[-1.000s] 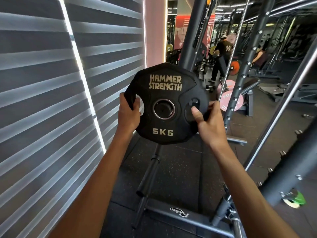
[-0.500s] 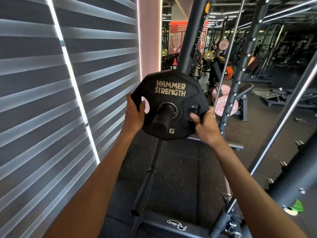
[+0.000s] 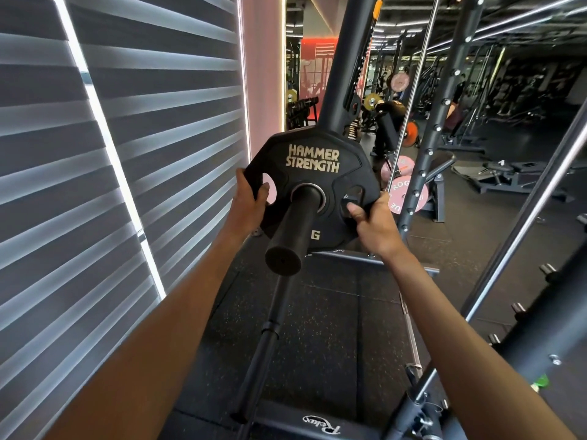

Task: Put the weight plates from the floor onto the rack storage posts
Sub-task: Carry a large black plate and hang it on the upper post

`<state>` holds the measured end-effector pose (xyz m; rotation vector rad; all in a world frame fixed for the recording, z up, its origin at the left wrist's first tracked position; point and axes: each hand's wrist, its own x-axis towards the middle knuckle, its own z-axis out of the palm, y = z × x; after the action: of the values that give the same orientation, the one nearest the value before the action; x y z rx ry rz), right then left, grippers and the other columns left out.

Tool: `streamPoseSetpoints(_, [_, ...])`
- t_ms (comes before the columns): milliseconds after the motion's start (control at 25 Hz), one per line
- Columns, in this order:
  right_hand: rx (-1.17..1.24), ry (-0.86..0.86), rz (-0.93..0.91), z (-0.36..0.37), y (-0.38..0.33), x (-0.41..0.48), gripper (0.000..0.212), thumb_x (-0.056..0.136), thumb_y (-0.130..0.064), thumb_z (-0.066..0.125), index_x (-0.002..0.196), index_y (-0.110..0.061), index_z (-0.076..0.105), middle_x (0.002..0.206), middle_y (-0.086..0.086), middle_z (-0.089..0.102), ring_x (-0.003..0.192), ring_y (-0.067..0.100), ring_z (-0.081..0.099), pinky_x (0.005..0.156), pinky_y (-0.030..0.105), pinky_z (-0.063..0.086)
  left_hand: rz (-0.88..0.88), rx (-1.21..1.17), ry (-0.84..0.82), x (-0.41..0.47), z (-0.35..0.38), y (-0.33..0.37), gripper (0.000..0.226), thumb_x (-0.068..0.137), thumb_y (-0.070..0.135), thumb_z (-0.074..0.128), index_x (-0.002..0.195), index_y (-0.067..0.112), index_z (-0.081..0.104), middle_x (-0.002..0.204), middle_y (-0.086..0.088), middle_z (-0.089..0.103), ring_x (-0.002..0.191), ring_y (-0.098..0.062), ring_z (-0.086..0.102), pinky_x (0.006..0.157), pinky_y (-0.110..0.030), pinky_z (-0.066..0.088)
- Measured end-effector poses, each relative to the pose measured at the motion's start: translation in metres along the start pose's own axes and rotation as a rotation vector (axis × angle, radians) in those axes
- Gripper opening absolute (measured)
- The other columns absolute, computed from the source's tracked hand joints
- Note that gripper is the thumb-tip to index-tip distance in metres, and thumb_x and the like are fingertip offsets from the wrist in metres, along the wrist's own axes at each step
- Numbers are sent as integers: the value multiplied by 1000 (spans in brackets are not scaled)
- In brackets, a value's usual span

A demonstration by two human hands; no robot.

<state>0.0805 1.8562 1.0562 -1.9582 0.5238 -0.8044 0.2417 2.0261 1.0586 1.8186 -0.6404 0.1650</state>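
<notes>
1x black rubber weight plate with gold lettering [image 3: 313, 160], 1x black cylindrical storage post [image 3: 293, 230], 2x bare hands, left hand [image 3: 249, 201] and right hand [image 3: 371, 223], 2x pink round bumper plates [image 3: 408, 198] behind, 1x orange round plate [image 3: 412, 133] farther back

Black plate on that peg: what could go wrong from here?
Two things, possibly. The left hand and right hand both grip the weight plate at its cut-outs, so fingers wrapped behind it could be pinched against the rack upright if it slides fully home. Also, the storage post juts toward the person, and its end could be bumped while leaning in.
</notes>
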Motion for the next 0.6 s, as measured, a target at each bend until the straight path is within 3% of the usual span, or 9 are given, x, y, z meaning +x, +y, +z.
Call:
streamPoseSetpoints(240, [19, 9, 19, 2, 3, 0, 39, 99, -7, 54, 128, 3, 31, 117, 4, 49, 112, 15, 46, 90, 18, 33, -10, -20, -63, 2, -4, -4, 50, 102, 26, 48, 144, 16, 24, 143, -9, 46, 131, -30, 51, 103, -40, 47])
streamPoseSetpoints(400, [24, -12, 80, -1, -11, -10, 40, 100, -7, 52, 130, 5, 29, 115, 5, 46, 114, 18, 46, 86, 16, 32, -119, 46, -235, -11, -25, 7, 57, 102, 29, 47, 149, 16, 19, 150, -9, 41, 137, -30, 43, 109, -42, 40])
streamPoseSetpoints(520, [38, -58, 152, 2, 5, -39, 47, 101, -11, 52, 139, -1, 28, 118, 0, 47, 110, 13, 45, 83, 12, 31, -219, 137, -283, -53, -47, -22, 53, 97, 34, 56, 144, 20, 37, 138, -13, 53, 114, -32, 60, 96, -44, 50])
streamPoseSetpoints(600, [37, -87, 212, 14, 43, -74, 48, 99, -18, 57, 140, -8, 35, 117, 3, 54, 99, 14, 52, 78, 19, 39, -347, 82, -256, -96, -61, -61, 37, 96, 33, 59, 129, 20, 52, 119, -18, 62, 91, -29, 64, 82, -41, 53])
